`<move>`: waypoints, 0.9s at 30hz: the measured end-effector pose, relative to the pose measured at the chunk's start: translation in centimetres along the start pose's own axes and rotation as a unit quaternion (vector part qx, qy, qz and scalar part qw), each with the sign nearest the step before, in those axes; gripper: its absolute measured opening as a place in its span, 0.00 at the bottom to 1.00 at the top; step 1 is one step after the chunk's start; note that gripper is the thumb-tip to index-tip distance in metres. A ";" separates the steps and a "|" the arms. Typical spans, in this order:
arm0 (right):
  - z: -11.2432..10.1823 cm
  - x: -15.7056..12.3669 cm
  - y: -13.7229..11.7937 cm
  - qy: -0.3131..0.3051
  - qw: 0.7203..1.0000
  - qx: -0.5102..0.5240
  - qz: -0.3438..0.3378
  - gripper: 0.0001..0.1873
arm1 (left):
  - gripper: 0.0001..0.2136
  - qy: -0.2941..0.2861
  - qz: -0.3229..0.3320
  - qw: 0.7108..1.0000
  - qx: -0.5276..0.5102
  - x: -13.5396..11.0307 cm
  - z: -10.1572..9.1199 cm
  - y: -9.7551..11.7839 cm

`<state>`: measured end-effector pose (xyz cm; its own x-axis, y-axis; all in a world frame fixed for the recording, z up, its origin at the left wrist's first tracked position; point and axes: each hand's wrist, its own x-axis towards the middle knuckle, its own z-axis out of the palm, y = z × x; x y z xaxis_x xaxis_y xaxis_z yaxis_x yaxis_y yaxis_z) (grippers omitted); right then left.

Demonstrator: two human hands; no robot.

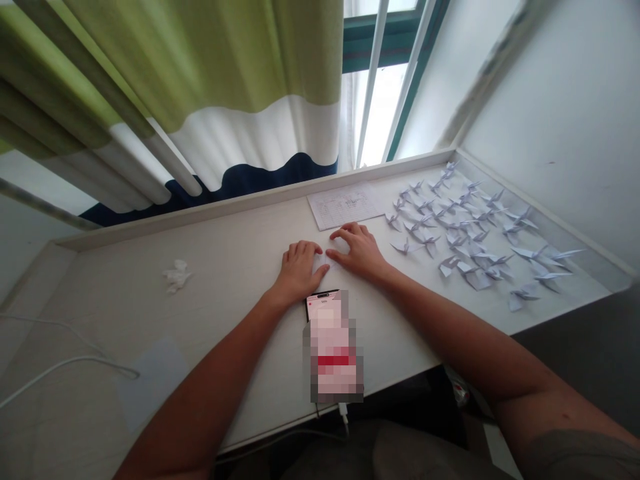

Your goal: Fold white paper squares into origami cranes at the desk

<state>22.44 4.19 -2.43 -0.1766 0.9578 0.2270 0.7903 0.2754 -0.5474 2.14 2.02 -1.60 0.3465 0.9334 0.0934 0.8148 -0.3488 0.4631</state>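
Between my two hands a small white piece of paper (329, 263) lies on the desk, mostly covered by fingers. My left hand (299, 270) rests palm down, its thumb and forefinger closed about the paper's left edge. Across from it, my right hand (361, 251) is curved, thumb tip at the paper's right edge and forefinger held well apart from the thumb. Just below the hands is a phone (333, 347) with a lit, blurred-out screen. Many white folded paper cranes (465, 220) stand spread over the desk's right side.
A printed sheet (345, 203) lies behind my hands. Crumpled white tissue (177, 277) sits at the left, with a flat paper square (153, 380) nearer. A white cable (70, 363) crosses the left; another (343, 415) plugs into the phone. A raised rim (250, 198) borders the desk below the curtain (240, 80).
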 end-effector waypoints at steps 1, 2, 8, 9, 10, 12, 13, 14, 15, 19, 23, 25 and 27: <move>-0.1 0.1 0.1 -0.005 1.000 0.003 -0.004 0.16 | 0.13 0.002 -0.001 1.000 0.001 0.0 0.0 -0.1; -0.2 0.1 0.2 -0.016 1.000 0.007 -0.013 0.15 | 0.14 0.005 -0.002 1.000 0.002 0.1 -0.1 -0.2; -1.3 0.3 0.5 -0.109 0.988 0.043 -0.097 0.09 | 0.19 0.014 0.009 1.000 0.001 0.4 -1.1 -0.6; -1.4 0.3 0.5 -0.116 0.987 0.050 -0.102 0.08 | 0.19 0.013 0.014 1.000 -0.002 0.5 -1.3 -0.6; -1.6 0.2 0.4 -0.121 0.986 0.056 -0.104 0.07 | 0.18 0.013 0.017 1.000 -0.005 0.5 -1.4 -0.6; -1.7 0.2 0.1 -0.126 0.985 0.065 -0.099 0.09 | 0.16 0.011 0.023 1.000 -0.010 0.4 -1.6 -0.4; -1.7 0.1 0.1 -0.125 0.985 0.065 -0.096 0.13 | 0.14 0.009 0.027 1.000 -0.013 0.4 -1.6 -0.4; -1.7 0.0 0.0 -0.124 0.986 0.063 -0.096 0.18 | 0.13 0.006 0.028 0.999 -0.015 0.3 -1.5 -0.3; -1.7 0.0 0.0 -0.123 0.986 0.059 -0.100 0.21 | 0.12 0.004 0.026 1.000 -0.016 0.3 -1.5 -0.2; -1.5 0.0 0.7 -0.115 0.984 0.051 -0.125 0.17 | 0.15 0.015 -0.041 0.999 -0.012 0.2 -1.2 0.2; -1.5 0.1 1.5 -0.109 0.985 0.050 -0.128 0.13 | 0.17 0.002 -0.069 0.998 0.012 0.1 -1.4 0.6; -1.6 0.1 1.6 -0.116 0.983 0.051 -0.135 0.12 | 0.15 0.003 -0.053 0.998 0.018 0.1 -1.6 0.7; -1.7 0.0 1.3 -0.122 0.982 0.058 -0.134 0.11 | 0.15 0.011 -0.031 0.999 0.017 0.1 -1.6 0.6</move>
<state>24.51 4.39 -1.76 -0.5148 0.8374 0.1838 0.6266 0.5138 -0.5860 1.90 2.06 0.10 0.2849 0.9547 0.0861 0.8496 -0.2931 0.4385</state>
